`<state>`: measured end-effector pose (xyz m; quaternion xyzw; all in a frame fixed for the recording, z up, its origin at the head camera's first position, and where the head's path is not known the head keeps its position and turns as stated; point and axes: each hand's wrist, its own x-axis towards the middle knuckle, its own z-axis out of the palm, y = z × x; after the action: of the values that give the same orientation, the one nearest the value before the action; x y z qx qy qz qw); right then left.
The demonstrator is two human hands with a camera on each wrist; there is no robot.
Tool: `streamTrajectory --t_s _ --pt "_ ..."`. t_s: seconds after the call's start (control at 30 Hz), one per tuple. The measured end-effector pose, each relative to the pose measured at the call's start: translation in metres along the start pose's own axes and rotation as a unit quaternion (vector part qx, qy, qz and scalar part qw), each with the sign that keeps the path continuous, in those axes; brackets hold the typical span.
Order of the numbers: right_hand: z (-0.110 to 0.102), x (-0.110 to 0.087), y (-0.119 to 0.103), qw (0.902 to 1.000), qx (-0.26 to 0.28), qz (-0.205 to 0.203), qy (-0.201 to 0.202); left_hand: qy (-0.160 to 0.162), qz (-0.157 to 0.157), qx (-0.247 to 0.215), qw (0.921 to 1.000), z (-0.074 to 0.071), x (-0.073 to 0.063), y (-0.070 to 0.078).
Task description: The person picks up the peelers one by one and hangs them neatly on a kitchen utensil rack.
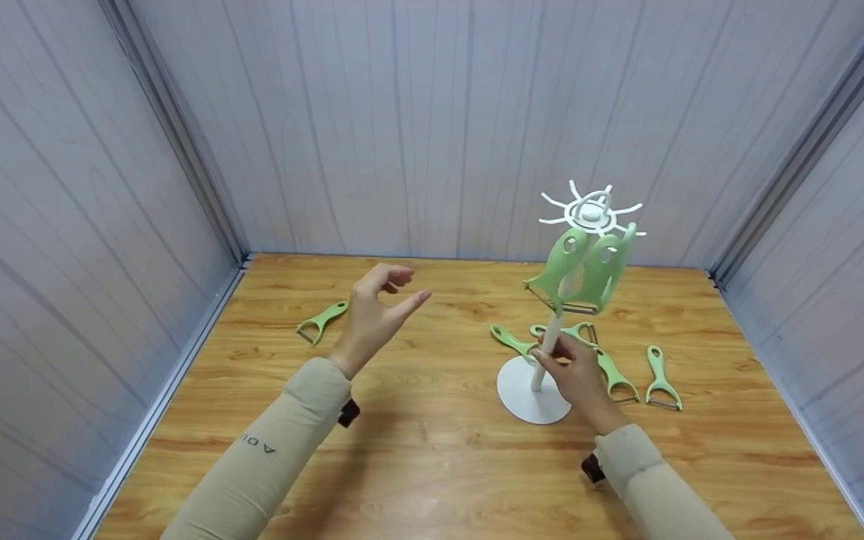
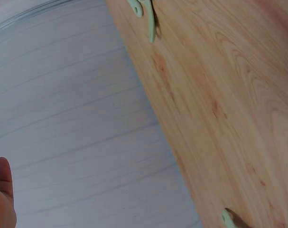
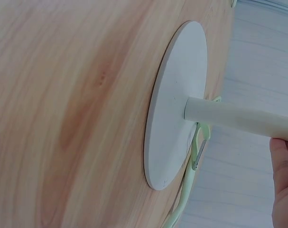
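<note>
A white stand has a round base (image 1: 528, 391), a slim pole (image 1: 552, 331) and a ring of hooks (image 1: 592, 215) on top. Green peelers (image 1: 561, 262) hang from its hooks, blades downward. My right hand (image 1: 580, 381) grips the pole low down, above the base; the right wrist view shows a finger (image 3: 282, 166) against the pole (image 3: 238, 116). To the left of the stand, my left hand (image 1: 369, 324) is held above the table, fingers loosely bent and thumb apart, nothing between them. Only its edge (image 2: 4, 190) shows in the left wrist view.
One green peeler (image 1: 321, 322) lies on the wooden table (image 1: 432, 465) left of my left hand. Behind the stand lie other peelers (image 1: 511, 341), partly hidden by pole and hand. Another peeler (image 1: 661, 379) lies at the right. Pale panels (image 1: 432, 127) wall the table.
</note>
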<state>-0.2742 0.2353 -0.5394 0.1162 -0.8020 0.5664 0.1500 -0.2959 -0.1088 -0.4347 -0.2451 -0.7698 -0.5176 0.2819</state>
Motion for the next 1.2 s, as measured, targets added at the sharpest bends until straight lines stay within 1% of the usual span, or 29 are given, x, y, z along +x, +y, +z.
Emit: streamTrajectory --t_s 0.2,0.4,0.7,0.93,1.2 --pt "-0.001 0.0 0.002 1.0 -0.002 -0.003 -0.002 0.006 -0.03 0.019 0.9994 -0.015 -0.006 -0.017" --pt "0.001 0.0 0.003 0.9999 -0.009 -0.007 0.003 0.018 -0.044 0.037 0.9982 -0.028 -0.009 -0.03" --pt "-0.001 0.0 0.004 1.0 0.0 -0.004 -0.009 0.002 -0.074 0.062 0.9953 -0.044 -0.018 -0.038" --pt "-0.001 0.0 0.003 0.9999 0.004 -0.003 -0.009 -0.003 -0.099 0.081 0.9918 -0.056 -0.019 -0.044" --pt "0.0 -0.001 0.004 1.0 0.003 -0.005 -0.002 -0.013 -0.125 0.091 0.9878 -0.067 -0.018 -0.057"
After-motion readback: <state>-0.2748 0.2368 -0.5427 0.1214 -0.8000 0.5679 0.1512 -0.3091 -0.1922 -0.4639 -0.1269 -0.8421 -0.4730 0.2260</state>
